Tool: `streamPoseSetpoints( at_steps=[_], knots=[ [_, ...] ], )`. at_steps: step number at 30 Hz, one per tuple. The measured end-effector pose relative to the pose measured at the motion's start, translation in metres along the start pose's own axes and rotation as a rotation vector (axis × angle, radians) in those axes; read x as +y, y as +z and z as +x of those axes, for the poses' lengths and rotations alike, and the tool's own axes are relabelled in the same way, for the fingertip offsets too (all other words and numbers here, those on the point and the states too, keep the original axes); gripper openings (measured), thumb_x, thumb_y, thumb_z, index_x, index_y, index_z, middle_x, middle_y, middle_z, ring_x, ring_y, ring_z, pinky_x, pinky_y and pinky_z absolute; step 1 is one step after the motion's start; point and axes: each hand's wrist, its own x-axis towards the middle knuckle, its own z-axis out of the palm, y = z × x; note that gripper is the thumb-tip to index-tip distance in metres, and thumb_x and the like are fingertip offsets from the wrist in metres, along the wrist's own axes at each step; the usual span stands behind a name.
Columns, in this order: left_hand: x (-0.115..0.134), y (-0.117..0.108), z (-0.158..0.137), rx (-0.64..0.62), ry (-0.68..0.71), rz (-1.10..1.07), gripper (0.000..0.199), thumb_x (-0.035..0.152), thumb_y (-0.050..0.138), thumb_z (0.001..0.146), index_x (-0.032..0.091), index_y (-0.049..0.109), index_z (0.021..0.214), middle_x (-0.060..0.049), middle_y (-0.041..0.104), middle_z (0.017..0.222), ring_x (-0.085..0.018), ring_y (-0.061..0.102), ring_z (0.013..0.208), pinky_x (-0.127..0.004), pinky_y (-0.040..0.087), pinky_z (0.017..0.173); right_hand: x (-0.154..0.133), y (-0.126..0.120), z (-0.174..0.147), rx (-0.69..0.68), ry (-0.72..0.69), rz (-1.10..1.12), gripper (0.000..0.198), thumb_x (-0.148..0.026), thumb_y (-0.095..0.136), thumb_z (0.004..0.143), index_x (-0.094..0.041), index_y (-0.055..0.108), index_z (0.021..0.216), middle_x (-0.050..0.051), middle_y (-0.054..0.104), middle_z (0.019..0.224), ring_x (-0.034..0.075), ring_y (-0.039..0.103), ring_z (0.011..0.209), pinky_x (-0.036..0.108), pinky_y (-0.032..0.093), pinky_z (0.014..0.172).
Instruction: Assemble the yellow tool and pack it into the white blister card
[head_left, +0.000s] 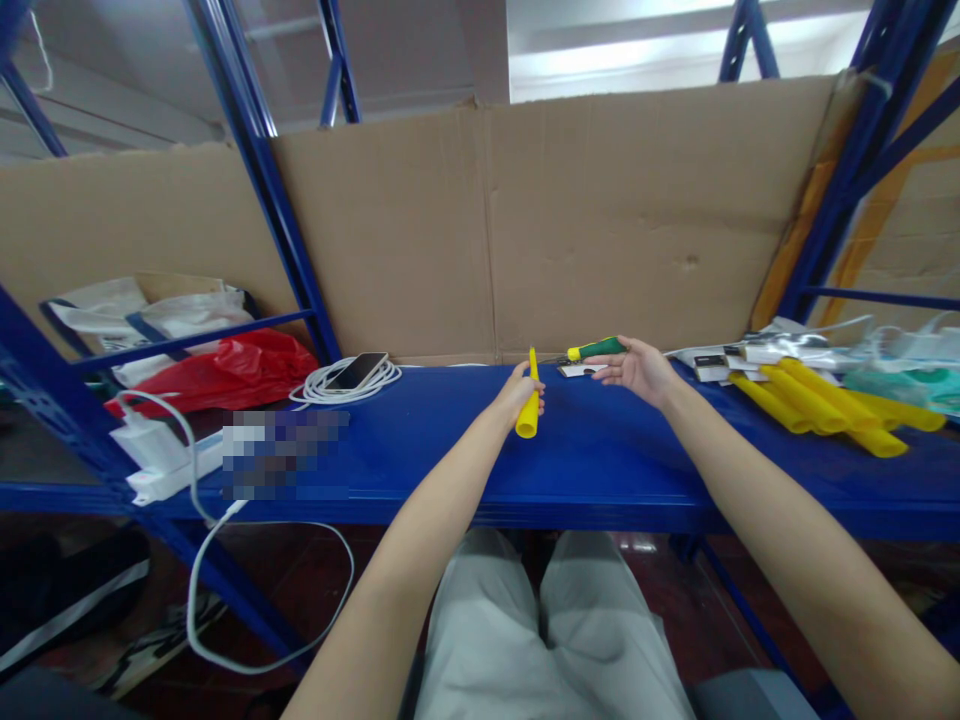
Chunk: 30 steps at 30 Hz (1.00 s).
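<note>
My left hand (522, 392) is closed around a yellow tube (528, 418). The tube's wide open end faces me, and a thin tip shows beyond the fingers. To its right my right hand (643, 372) is open, fingers stretched out toward the left. A screwdriver with a green and yellow handle (602, 348) is right at its fingertips, the shaft pointing left. Whether the thumb touches the handle, I cannot tell. Below the screwdriver lies a small flat white and black piece (576, 370), partly covered by the fingers.
Several yellow tubes (825, 400) lie at the right beside small white boxes (709, 368) and plastic bags. At the left are a phone (358, 371) on a coiled white cable (307, 385), a red bag (247, 370) and a white power strip (169, 478). Cardboard (600, 220) walls the blue shelf's back.
</note>
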Motion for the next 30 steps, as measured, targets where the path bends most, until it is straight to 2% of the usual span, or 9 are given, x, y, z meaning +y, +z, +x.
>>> streamPoseSetpoints(
  at_steps=[3, 8, 15, 20, 25, 30],
  knots=[
    [0.0, 0.0, 0.0, 0.015, -0.004, -0.003, 0.073, 0.001, 0.043, 0.079, 0.029, 0.021, 0.142, 0.004, 0.045, 0.067, -0.006, 0.043, 0.041, -0.017, 0.037, 0.041, 0.003, 0.0, 0.001, 0.065, -0.016, -0.03, 0.033, -0.038, 0.035, 0.096, -0.014, 0.057, 0.09, 0.012, 0.071, 0.076, 0.015, 0.061, 0.051, 0.024, 0.047, 0.048],
    [0.001, 0.001, -0.002, 0.01, 0.009, 0.001, 0.07, 0.001, 0.042, 0.08, 0.029, 0.023, 0.142, 0.005, 0.045, 0.067, -0.005, 0.043, 0.041, -0.017, 0.037, 0.042, 0.008, -0.001, 0.007, 0.184, -0.135, -0.015, 0.019, -0.033, 0.05, 0.091, -0.016, 0.055, 0.087, 0.007, 0.069, 0.073, 0.011, 0.058, 0.046, 0.02, 0.045, 0.044],
    [0.001, 0.001, -0.002, -0.004, 0.02, 0.011, 0.072, 0.001, 0.041, 0.078, 0.029, 0.023, 0.142, 0.004, 0.046, 0.066, -0.006, 0.043, 0.041, -0.018, 0.038, 0.043, 0.011, -0.002, 0.007, 0.278, -0.212, -0.091, 0.025, -0.043, 0.054, 0.089, -0.018, 0.056, 0.092, 0.002, 0.066, 0.062, 0.008, 0.055, 0.039, 0.016, 0.04, 0.037],
    [0.002, 0.001, -0.003, 0.005, 0.01, -0.004, 0.072, 0.002, 0.041, 0.078, 0.029, 0.022, 0.143, 0.004, 0.046, 0.066, -0.006, 0.043, 0.041, -0.018, 0.038, 0.042, 0.012, -0.004, 0.008, 0.245, -0.241, -0.095, 0.03, -0.045, 0.048, 0.091, -0.017, 0.058, 0.099, 0.004, 0.067, 0.064, 0.009, 0.057, 0.04, 0.017, 0.04, 0.037],
    [0.002, 0.0, -0.001, 0.003, 0.019, -0.015, 0.072, 0.001, 0.041, 0.078, 0.027, 0.022, 0.143, 0.004, 0.045, 0.065, -0.007, 0.043, 0.041, -0.018, 0.037, 0.042, 0.009, -0.005, 0.007, 0.157, -0.237, -0.021, 0.02, -0.033, 0.042, 0.095, -0.02, 0.053, 0.105, 0.004, 0.07, 0.069, 0.011, 0.061, 0.045, 0.019, 0.043, 0.042],
    [-0.001, -0.002, 0.002, -0.001, 0.042, -0.025, 0.071, 0.002, 0.042, 0.078, 0.026, 0.024, 0.142, 0.004, 0.046, 0.064, -0.007, 0.044, 0.041, -0.018, 0.037, 0.042, 0.007, -0.002, 0.005, 0.101, -0.24, 0.033, 0.01, -0.025, 0.044, 0.094, -0.02, 0.05, 0.089, 0.003, 0.071, 0.072, 0.01, 0.062, 0.049, 0.019, 0.045, 0.047]
  ],
)
